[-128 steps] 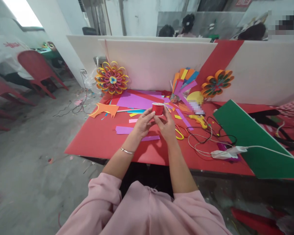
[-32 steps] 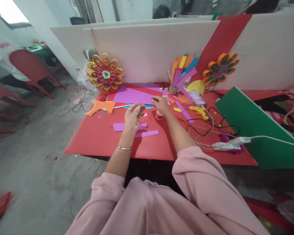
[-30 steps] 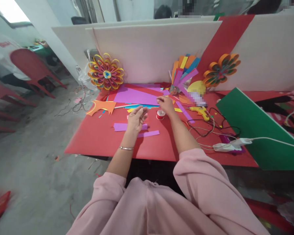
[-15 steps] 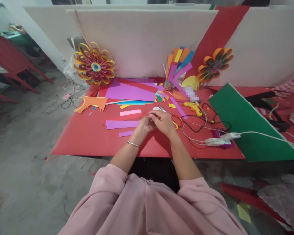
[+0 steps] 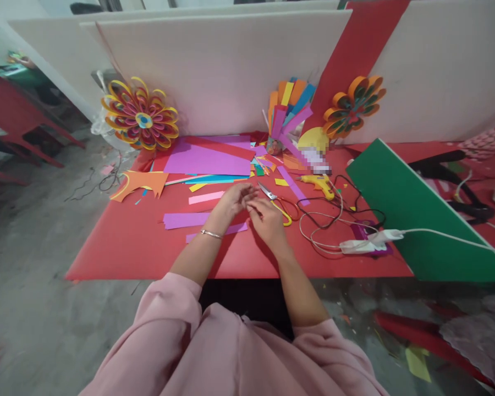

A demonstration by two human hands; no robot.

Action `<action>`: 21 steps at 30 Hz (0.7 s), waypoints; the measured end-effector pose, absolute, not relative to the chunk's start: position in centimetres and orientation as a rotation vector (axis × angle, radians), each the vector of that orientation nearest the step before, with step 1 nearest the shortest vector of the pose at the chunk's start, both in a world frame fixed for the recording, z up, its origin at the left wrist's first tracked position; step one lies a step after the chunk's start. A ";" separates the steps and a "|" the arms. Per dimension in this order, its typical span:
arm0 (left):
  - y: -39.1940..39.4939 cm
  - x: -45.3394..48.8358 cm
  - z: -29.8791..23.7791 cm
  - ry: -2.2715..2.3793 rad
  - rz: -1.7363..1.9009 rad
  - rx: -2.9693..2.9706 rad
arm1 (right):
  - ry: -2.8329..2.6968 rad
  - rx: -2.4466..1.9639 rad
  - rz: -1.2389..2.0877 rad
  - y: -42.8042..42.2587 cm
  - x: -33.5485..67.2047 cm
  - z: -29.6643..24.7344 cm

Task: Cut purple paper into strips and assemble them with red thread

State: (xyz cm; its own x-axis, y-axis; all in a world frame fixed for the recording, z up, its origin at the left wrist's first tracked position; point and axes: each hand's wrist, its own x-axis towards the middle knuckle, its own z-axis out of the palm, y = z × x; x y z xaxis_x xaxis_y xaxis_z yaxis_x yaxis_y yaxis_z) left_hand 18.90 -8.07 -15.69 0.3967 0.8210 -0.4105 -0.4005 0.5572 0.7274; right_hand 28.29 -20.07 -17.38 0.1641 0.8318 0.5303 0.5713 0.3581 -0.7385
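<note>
Over the red-covered table [image 5: 119,247] my left hand [image 5: 236,199] is raised, its fingers loosely bent and slightly apart. Against its fingertips, my right hand [image 5: 267,219] has its fingers pressed together; anything between them is too small to make out. Purple paper strips [image 5: 185,220] lie under and left of my left wrist, with a pink strip [image 5: 204,197] just beyond. Scissors [image 5: 286,216] with yellow and red handles rest right beside my right hand, their blades pointing away from me.
A yellow glue gun [image 5: 319,184] and tangled cables by a white power strip [image 5: 357,246] lie to the right. A green board [image 5: 429,220] leans there. Paper flowers [image 5: 142,118] stand at the back, near purple sheets [image 5: 210,159] and a bundle of paper strips [image 5: 291,99].
My hands, clasped together before, have come slightly apart, the left fingers loosening. The scissors show more fully. The whole view has shifted a little.
</note>
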 end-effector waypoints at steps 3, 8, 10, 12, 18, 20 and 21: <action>-8.2 18.2 -15.6 0.900 0.801 0.508 | -1.525 -1.284 0.339 -20.8 28.2 -17.6; -8.3 18.4 -15.6 0.932 0.772 0.504 | -1.509 -1.348 0.202 -21.6 27.8 -17.6; -8.8 18.9 -15.7 0.931 0.737 0.539 | -1.524 -1.373 0.142 -21.9 27.9 -17.5; -9.8 19.3 -15.9 0.905 0.710 0.583 | -1.567 -1.396 0.095 -22.5 28.2 -17.4; -12.1 18.6 -16.4 0.909 0.596 0.604 | -1.697 -1.448 -0.051 -24.3 27.9 -17.5; -12.1 18.4 -16.5 0.917 0.620 0.590 | -1.728 -1.460 -0.090 -24.6 27.4 -17.8; -12.0 18.4 -16.5 0.914 0.636 0.592 | -1.743 -1.469 -0.100 -24.7 27.2 -18.0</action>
